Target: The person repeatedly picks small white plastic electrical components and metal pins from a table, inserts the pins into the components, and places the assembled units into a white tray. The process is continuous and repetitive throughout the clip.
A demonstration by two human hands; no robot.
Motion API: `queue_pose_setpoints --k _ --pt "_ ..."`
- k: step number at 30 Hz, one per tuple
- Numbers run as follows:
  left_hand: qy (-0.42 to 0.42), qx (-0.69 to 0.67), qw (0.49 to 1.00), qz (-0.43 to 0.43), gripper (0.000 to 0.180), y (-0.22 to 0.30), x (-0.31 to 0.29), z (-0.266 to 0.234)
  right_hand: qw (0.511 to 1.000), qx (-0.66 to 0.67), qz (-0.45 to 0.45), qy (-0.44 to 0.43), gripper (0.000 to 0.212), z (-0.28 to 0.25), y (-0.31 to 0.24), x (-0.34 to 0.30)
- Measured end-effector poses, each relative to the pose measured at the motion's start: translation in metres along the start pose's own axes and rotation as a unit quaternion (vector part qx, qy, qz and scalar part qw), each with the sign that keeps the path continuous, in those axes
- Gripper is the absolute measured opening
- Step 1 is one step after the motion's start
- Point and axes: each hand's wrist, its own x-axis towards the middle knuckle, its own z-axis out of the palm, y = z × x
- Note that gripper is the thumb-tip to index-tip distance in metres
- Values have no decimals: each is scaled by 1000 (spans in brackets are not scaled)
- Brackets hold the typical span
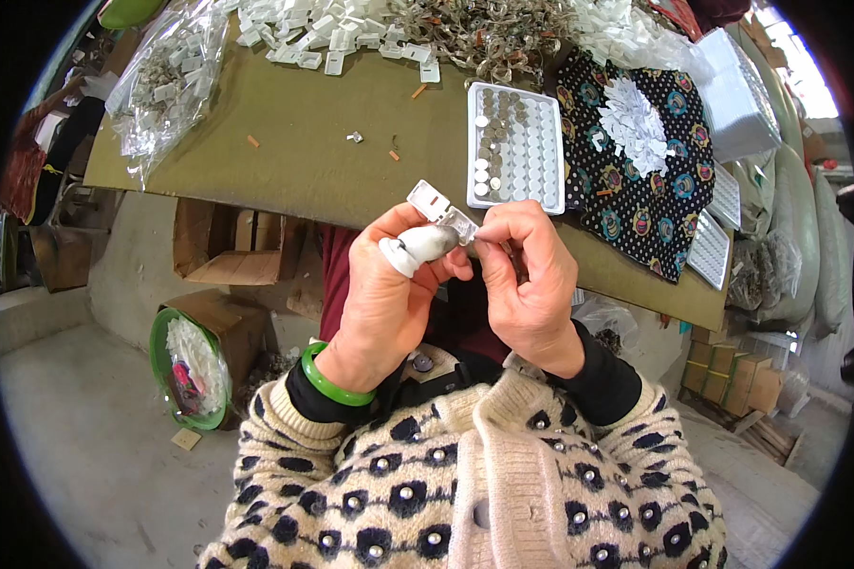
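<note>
Between my two hands, above the table's near edge, is a small white plastic case [430, 199] with its lid folded out. My left hand [386, 284] grips it from the left; a white covering, smudged grey at the tip, wraps one finger [419, 248]. The fingers of my right hand [531, 284] are pinched at the case's right end. Anything small between those fingertips is hidden. Just beyond my right hand lies a white tray [557, 142] with rows of round pockets, some holding silvery button cells [495, 133].
White plastic cases [327, 33] and a tangle of metallic parts [503, 38] cover the table's far side. A plastic bag of parts [171, 90] lies left. White pieces [633, 123] rest on dotted cloth [655, 209] at right. A green basin [166, 356] and cardboard box [232, 242] stand below.
</note>
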Motion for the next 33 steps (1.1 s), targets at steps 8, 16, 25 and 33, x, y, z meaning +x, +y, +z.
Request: queue_pose_setpoints --k 8,16,25,33 --pt "-22 13 1000 5 36 1 2 -9 889 339 308 -4 8 -4 -5 1" --pt "-31 53 997 56 33 6 -4 -1 866 340 367 10 13 -5 -12 4" --pt "-34 382 889 251 26 -16 -17 0 888 289 358 -24 11 -6 -10 -9" --pt "-85 317 924 195 32 -12 -16 -2 946 149 267 -110 15 -28 -12 -4"
